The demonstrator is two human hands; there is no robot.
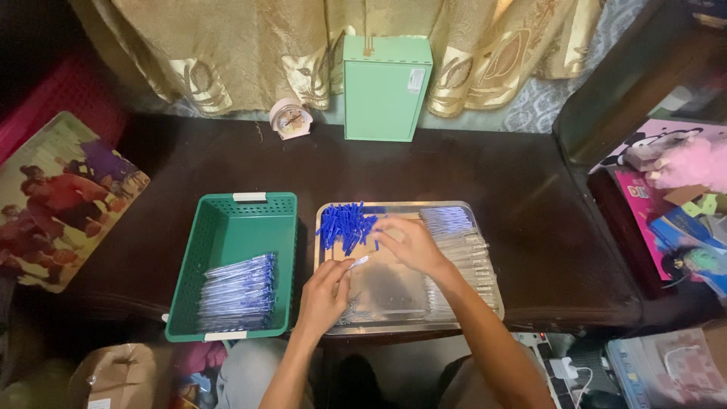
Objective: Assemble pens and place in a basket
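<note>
— Fingers first: how was your left hand point(324, 294) set?

— Pinched narrow. You had a clear pen tube point(357, 262) nipped between thumb and fingertips, its far end slanting up and away from that pinch toward your other hand.

— And your right hand point(411, 244)?

— It lay just beyond the tube's tip, fingers curled loosely over the steel tray point(485, 314). Whether it held anything, I could not tell; the palm faced down and hid it.

— What sat around your grip?

— Blue caps point(345, 225) were heaped just past your left pinch, near your right fingertips. Clear barrels point(463, 250) were stacked to the right of your right hand. Left of your left hand stood the green basket point(227, 227), with finished pens point(238, 291) lying in its near end, apart from your fingers.
</note>
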